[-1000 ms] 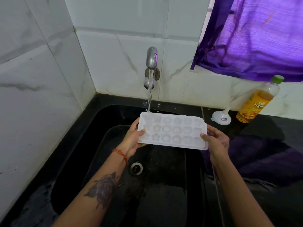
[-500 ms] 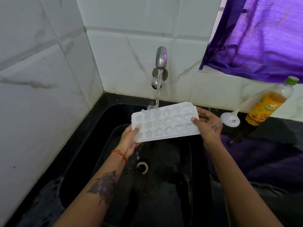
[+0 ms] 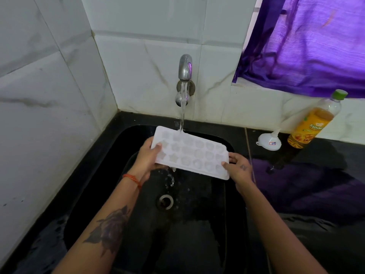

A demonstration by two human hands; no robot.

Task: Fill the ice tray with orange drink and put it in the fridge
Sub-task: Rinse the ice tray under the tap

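Still at the rinsing stage, a person holds a white ice tray (image 3: 189, 152) over the black sink (image 3: 110, 161) set into the left end of the counter (image 3: 316, 184), with none of the filling begun. The left hand (image 3: 147, 158) grips the tray's left short edge, thumb over the rim; water from the wall tap (image 3: 185, 67) strikes the tray's far edge and spills off its near-left side toward the drain (image 3: 165, 201). The tray tilts, left end higher and farther back. The right hand (image 3: 238, 168) pinches the tray's right near corner, fingers closed on it. Further right, on the counter along its back edge, a white funnel (image 3: 269, 140) sits mouth down, just beside a capped bottle of orange drink (image 3: 312, 123) that leans against the wall tiles, partly full. Judging from this, the tray's star and round moulds hold only rinse water; pouring the drink, likely through the funnel, and carrying the tray to a fridge, not in view, all remain to be done.
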